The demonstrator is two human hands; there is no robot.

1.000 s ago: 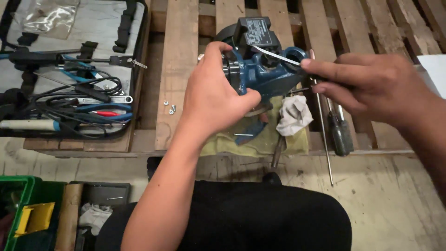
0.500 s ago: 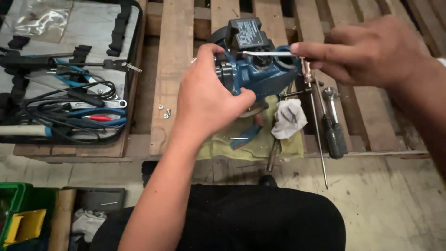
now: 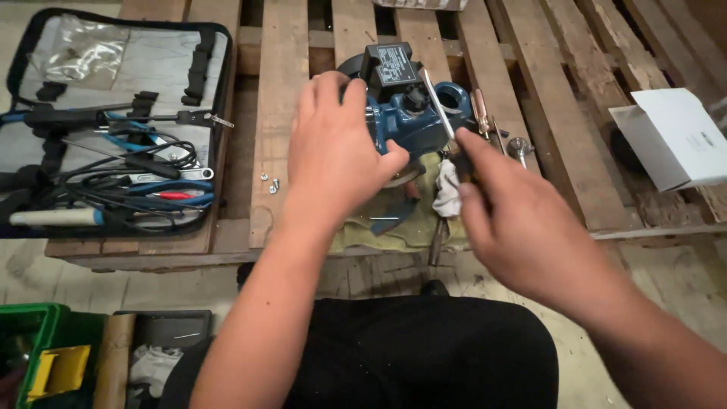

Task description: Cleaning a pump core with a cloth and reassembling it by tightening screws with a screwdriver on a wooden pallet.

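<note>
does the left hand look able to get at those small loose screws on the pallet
Probably yes. The screws lie bare on a pallet plank just beside the left hand, with nothing between. But that hand is gripping the blue pump and would have to let go first.

A wooden pallet (image 3: pixel 280 91) carries an open tool case (image 3: pixel 113 68), loose screws (image 3: pixel 269 180) and an olive cloth (image 3: pixel 401 231).

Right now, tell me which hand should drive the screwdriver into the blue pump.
Right. The right hand already holds the screwdriver against the blue pump; the left hand steadies it.
</note>
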